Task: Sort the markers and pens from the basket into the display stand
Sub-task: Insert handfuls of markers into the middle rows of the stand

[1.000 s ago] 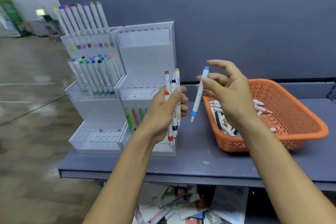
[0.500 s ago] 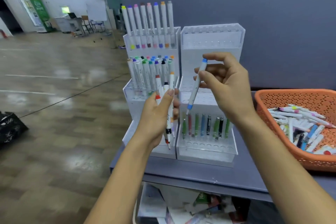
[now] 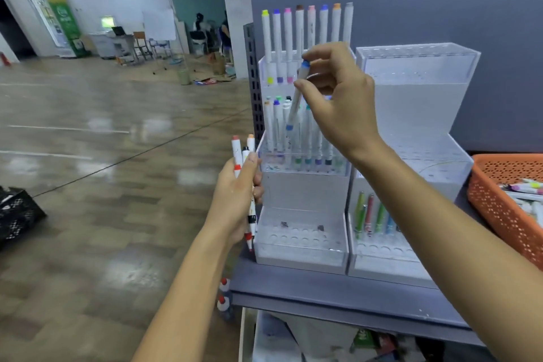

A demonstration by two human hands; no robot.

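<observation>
Currently, a blue-capped marker (image 3: 296, 96) is pinched by the right hand (image 3: 338, 97) before the display stand (image 3: 305, 185); several markers (image 3: 245, 182) are gripped by the left hand (image 3: 235, 200) beside it.

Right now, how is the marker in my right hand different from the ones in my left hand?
Number: the right hand pinches one blue-capped marker; the left hand grips a bundle of several.
Colour: the blue-capped marker has blue at both ends; the bundle shows red, orange and black.
Pose: the blue-capped marker is raised and tilted before the display stand; the bundle sits lower, near upright, by its left edge.
All have white barrels.
</observation>
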